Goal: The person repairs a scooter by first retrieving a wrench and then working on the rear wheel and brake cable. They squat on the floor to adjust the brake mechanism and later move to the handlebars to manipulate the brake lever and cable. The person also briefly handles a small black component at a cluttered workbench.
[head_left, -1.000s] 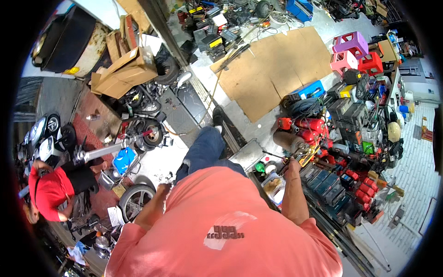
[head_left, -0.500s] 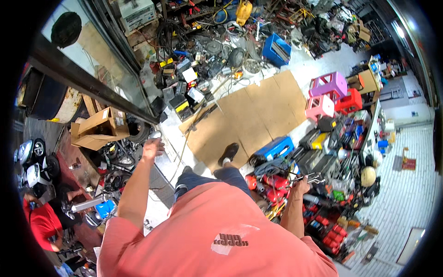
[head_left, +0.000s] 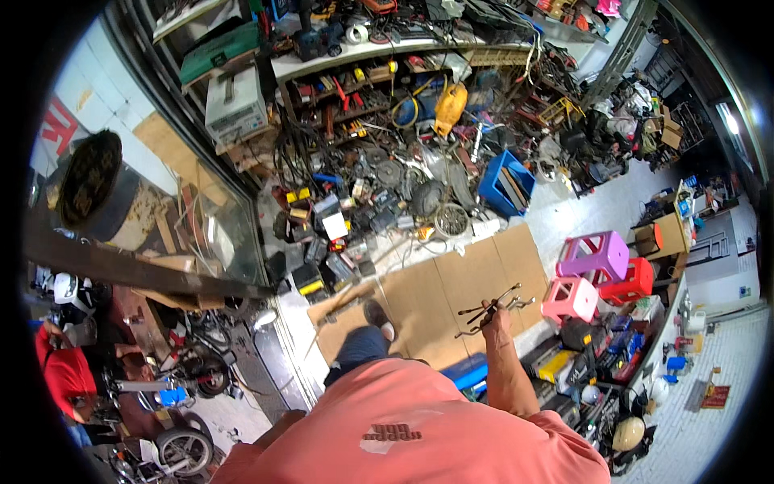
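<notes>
A bundle of thin, bent metal tools with dark tips (head_left: 480,311) is gripped in my right hand (head_left: 496,321), held out over the cardboard sheets (head_left: 435,286) near the pink stool. Only a bit of my left forearm (head_left: 278,423) shows at the lower edge beside my salmon shirt; that hand is hidden behind my body. My leg (head_left: 359,351) and dark shoe (head_left: 377,319) are over the cardboard.
Purple (head_left: 597,256), pink (head_left: 568,302) and red (head_left: 627,282) stools stand right. A blue crate (head_left: 506,184), piled parts and a cluttered workbench (head_left: 379,52) are ahead. A glass door frame (head_left: 161,270) is left; a person in red (head_left: 64,375) works beside motorbikes.
I have moved forward onto the cardboard, and more of the workbench shows. My right hand has swung forward with the tools. My left hand has dropped out of sight.
</notes>
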`<state>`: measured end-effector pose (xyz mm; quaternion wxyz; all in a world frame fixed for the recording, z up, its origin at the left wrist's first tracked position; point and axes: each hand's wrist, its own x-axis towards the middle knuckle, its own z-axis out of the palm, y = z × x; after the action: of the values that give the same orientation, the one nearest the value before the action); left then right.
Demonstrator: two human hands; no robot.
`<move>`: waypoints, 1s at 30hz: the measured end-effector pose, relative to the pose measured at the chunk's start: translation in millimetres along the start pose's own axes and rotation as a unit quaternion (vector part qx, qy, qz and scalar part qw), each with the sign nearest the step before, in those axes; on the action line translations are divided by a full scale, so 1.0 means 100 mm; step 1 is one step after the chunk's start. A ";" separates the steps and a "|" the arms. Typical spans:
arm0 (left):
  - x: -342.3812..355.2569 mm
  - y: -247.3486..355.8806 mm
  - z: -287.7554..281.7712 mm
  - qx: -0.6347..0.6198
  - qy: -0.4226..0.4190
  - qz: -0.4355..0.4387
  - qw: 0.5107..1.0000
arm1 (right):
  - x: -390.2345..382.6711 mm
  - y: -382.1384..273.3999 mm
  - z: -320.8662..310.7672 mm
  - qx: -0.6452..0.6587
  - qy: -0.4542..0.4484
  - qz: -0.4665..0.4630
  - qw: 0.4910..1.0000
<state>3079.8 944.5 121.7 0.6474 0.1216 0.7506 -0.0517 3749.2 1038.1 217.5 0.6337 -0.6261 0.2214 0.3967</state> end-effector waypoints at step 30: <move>-0.97 10.42 0.35 0.453 0.611 0.488 0.429 | 3.67 -1.36 7.99 0.070 -0.266 0.167 0.947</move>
<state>3385.7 1930.4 295.3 -0.2103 0.7431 0.6347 0.0284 3898.1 1908.4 110.1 0.6361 -0.4060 0.1736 0.6328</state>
